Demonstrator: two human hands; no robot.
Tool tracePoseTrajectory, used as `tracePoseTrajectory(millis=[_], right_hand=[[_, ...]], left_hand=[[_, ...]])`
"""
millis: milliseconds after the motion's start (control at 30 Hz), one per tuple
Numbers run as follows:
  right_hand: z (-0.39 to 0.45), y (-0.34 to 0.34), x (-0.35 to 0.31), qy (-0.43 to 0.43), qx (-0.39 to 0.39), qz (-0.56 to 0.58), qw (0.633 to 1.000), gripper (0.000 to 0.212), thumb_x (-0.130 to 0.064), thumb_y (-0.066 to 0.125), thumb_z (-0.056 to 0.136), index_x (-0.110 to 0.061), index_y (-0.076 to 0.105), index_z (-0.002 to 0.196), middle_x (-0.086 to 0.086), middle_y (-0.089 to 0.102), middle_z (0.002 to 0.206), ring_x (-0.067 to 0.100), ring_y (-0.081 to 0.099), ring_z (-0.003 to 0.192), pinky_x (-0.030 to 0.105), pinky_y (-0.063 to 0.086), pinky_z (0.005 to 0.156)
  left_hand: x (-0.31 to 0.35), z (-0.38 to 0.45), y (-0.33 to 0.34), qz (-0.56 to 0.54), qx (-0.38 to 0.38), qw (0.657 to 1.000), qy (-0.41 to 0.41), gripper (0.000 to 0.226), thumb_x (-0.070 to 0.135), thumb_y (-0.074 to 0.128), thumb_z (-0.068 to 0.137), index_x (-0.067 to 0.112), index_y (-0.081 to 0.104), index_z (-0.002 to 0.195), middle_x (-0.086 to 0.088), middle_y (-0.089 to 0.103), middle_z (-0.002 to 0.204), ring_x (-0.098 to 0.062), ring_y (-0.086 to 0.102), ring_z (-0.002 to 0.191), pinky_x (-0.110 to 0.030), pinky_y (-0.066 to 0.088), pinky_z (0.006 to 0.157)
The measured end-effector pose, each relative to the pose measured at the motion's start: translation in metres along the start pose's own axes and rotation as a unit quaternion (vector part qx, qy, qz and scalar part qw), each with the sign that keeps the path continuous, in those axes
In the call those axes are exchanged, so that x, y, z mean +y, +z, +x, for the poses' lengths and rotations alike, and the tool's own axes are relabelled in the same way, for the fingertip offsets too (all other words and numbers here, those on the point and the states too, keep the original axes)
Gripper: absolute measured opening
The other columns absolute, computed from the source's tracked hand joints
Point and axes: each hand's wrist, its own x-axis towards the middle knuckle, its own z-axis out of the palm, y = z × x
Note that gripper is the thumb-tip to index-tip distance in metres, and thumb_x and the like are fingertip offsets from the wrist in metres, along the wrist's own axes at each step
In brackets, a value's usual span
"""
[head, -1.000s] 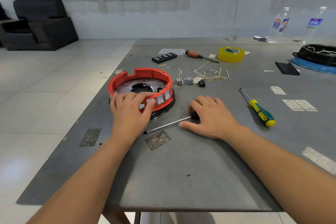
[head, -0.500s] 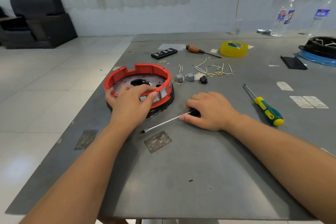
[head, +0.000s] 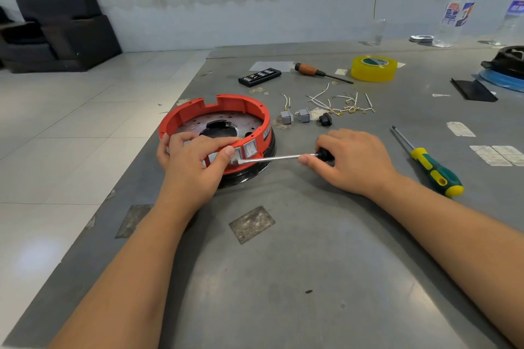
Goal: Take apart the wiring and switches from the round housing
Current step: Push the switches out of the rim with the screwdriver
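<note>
The round red housing [head: 198, 110] on a black base sits at the table's left edge, with grey rocker switches [head: 251, 149] in its near wall. My left hand [head: 192, 161] grips the housing's near rim, thumb by a switch. My right hand [head: 351, 159] holds the black handle of a flat screwdriver [head: 272, 158], whose tip touches the switch next to my left thumb. Two removed grey switches [head: 295, 115], a small black part [head: 325, 119] and several loose white wires [head: 340, 105] lie behind.
A green-yellow screwdriver [head: 431, 167] lies right of my right hand. Farther back are a wooden-handled screwdriver [head: 312, 70], a black bit case [head: 259, 76], yellow tape [head: 373, 67], two bottles [head: 455, 17] and a black-and-blue unit [head: 507, 68]. The table edge [head: 136, 167] drops to tiled floor on the left.
My right hand lifted the flat screwdriver off the table and swung its tip up to the switch in the housing wall. My left hand stayed on the rim.
</note>
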Motion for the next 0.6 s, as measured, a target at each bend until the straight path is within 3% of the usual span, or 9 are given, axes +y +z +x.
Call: tracePoseTrajectory(millis=[100, 267, 433, 533, 600], right_hand=[[-0.0014, -0.0035, 0.0011, 0.024, 0.014, -0.011, 1.0, 0.059, -0.078, 0.031, 0.092, -0.026, 0.049, 0.069, -0.008, 0.049, 0.06, 0.019, 0.049, 0.059, 0.026, 0.023, 0.049], [-0.0049, -0.0048, 0.0042, 0.049, 0.006, -0.027, 0.998, 0.058, -0.078, 0.037, 0.089, -0.025, 0.049, 0.069, -0.008, 0.051, 0.058, 0.02, 0.051, 0.057, 0.026, 0.018, 0.05], [-0.0047, -0.006, 0.002, 0.064, 0.025, -0.022, 0.997, 0.057, -0.078, 0.039, 0.09, -0.026, 0.049, 0.07, -0.01, 0.045, 0.059, 0.02, 0.047, 0.057, 0.033, 0.04, 0.06], [-0.0058, -0.0078, 0.0012, 0.077, 0.043, -0.048, 0.995, 0.056, -0.078, 0.039, 0.09, -0.027, 0.052, 0.073, -0.011, 0.047, 0.062, 0.017, 0.042, 0.059, 0.035, 0.04, 0.064], [-0.0067, -0.0095, 0.0007, 0.082, 0.049, -0.066, 0.993, 0.055, -0.079, 0.04, 0.091, -0.027, 0.053, 0.076, -0.01, 0.05, 0.065, 0.017, 0.048, 0.062, 0.035, 0.039, 0.067]], left_hand=[[-0.0001, -0.002, 0.0009, -0.003, 0.003, 1.0, -0.005, 0.029, 0.049, 0.048, 0.097, 0.052, 0.069, 0.117, 0.042, 0.054, 0.102, -0.009, 0.037, 0.123, -0.047, 0.001, 0.125], [0.0012, -0.0038, 0.0031, 0.002, 0.014, 1.0, -0.009, 0.033, 0.048, 0.048, 0.098, 0.047, 0.073, 0.12, 0.043, 0.053, 0.1, -0.007, 0.039, 0.123, -0.045, 0.0, 0.125], [0.0015, -0.0034, 0.0055, 0.012, 0.019, 1.0, -0.014, 0.032, 0.049, 0.047, 0.098, 0.049, 0.072, 0.118, 0.04, 0.053, 0.099, -0.003, 0.038, 0.118, -0.049, 0.002, 0.126], [0.0019, -0.0031, 0.0065, 0.017, 0.02, 1.0, -0.016, 0.032, 0.05, 0.046, 0.099, 0.048, 0.072, 0.118, 0.041, 0.051, 0.098, -0.001, 0.036, 0.117, -0.048, 0.001, 0.125], [0.0016, -0.0027, 0.0066, 0.019, 0.019, 1.0, -0.016, 0.033, 0.05, 0.045, 0.099, 0.049, 0.071, 0.119, 0.041, 0.05, 0.098, -0.001, 0.036, 0.116, -0.047, 0.0, 0.125]])
